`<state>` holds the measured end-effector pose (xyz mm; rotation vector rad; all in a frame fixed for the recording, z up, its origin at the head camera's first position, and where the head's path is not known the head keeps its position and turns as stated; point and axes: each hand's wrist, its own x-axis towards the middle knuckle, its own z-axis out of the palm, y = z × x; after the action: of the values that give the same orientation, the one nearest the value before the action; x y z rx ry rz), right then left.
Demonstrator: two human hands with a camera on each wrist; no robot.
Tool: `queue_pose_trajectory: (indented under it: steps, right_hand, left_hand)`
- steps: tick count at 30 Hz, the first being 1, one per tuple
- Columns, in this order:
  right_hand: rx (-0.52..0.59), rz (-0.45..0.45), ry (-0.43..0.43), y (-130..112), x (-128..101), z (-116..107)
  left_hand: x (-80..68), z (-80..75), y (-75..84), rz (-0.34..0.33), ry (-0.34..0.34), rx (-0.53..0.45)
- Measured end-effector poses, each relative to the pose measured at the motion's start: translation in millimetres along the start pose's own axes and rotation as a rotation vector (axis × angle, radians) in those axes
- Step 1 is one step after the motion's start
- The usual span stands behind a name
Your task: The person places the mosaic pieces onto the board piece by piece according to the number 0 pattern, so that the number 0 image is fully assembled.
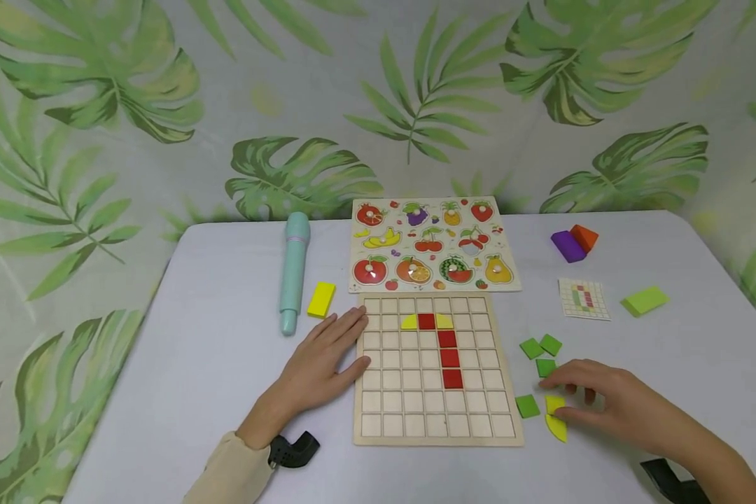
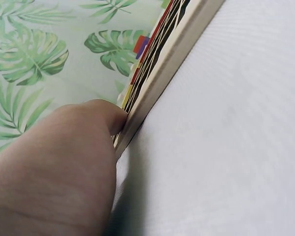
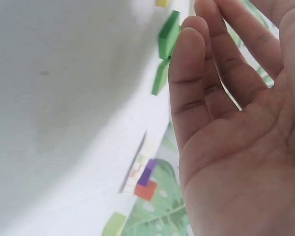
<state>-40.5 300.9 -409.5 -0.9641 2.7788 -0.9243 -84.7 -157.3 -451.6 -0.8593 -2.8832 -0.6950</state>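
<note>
Left hand (image 1: 324, 360), fingers straight, rests flat against the left edge of the grid board (image 1: 436, 423) at frame centre. Right hand (image 1: 611, 402), at lower right, has relaxed fingers touching a yellow tile (image 1: 554, 404) on the bench (image 1: 214, 364), among green tiles (image 1: 540, 347).

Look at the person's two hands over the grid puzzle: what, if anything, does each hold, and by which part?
Neither grips anything. The left hand rests flat against the grid board at its left edge; the right hand touches the yellow pieces with its fingertips, palm open.
</note>
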Motion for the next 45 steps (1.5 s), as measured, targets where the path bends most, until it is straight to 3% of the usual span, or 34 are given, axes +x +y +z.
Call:
queue_pose_trajectory:
  steps: [8, 16, 23, 30, 38, 45]
  right_hand:
    - [0.013, 0.108, -0.109, 1.2, -7.6, 4.3]
    - [-0.02, 0.018, -0.019, 3.7, -9.6, 5.5]
    - [-0.066, 0.035, 0.023, 2.9, -4.5, 8.3]
    - [-0.128, 0.11, 0.025, 2.3, -5.6, 7.1]
    - [-0.126, 0.075, 0.017, 2.5, -4.8, 6.9]
    - [-0.134, 0.1, -0.013, 1.1, -3.0, 5.8]
  left_hand:
    - [0.6, 0.8, 0.2, -0.003, -0.01, 0.002]
    - [1.7, 0.7, 0.0, 0.001, -0.001, 0.01]
    - [2.4, -0.1, -0.6, -0.003, -0.012, 0.006]
    - [2.5, 1.2, -1.6, -0.003, -0.021, -0.001]
    - [2.2, 0.3, -1.6, -0.018, -0.042, -0.002]
    - [1.8, -0.1, -1.5, -0.022, -0.041, 0.007]
